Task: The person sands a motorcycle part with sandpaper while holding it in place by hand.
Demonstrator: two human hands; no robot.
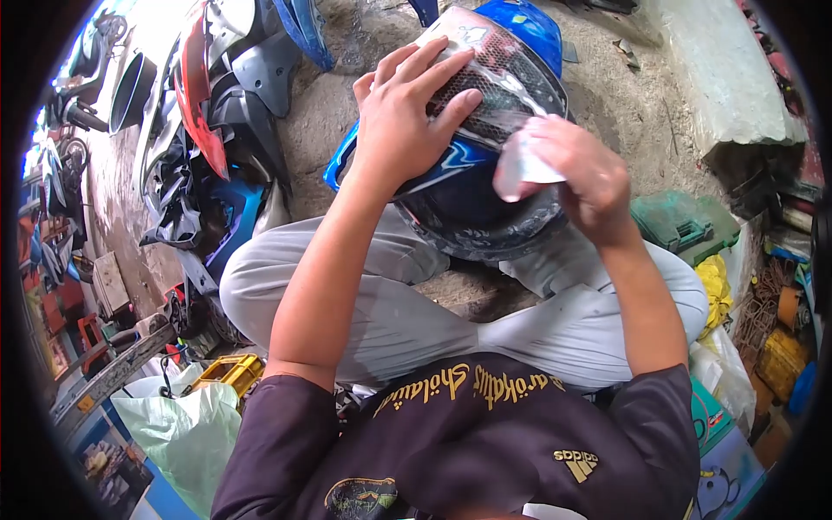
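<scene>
A glossy panel with a dark honeycomb pattern (pixel 498 97) and pale glare sits in front of my crossed legs. My left hand (pixel 403 113) lies on its left side, fingers spread and pressing flat. At its right edge my right hand (pixel 585 169), partly smeared by motion, is closed on a pale, thin, folded sheet (pixel 524 172); I cannot tell whether it is cloth, paper or film. Shiny blue parts (pixel 523 28) show behind the panel and at its left. Below it is a rounded black object (pixel 477 217) with whitish smudges, partly hidden by the panel.
Motorcycle body panels, one of them red (pixel 195 87), lean at the left. A green tool case (pixel 680 221) and a yellow bag (pixel 715 290) lie to my right. A yellow crate (pixel 227 373) and a pale green bag (pixel 186 442) are at lower left. A concrete ledge (pixel 724 78) stands at upper right.
</scene>
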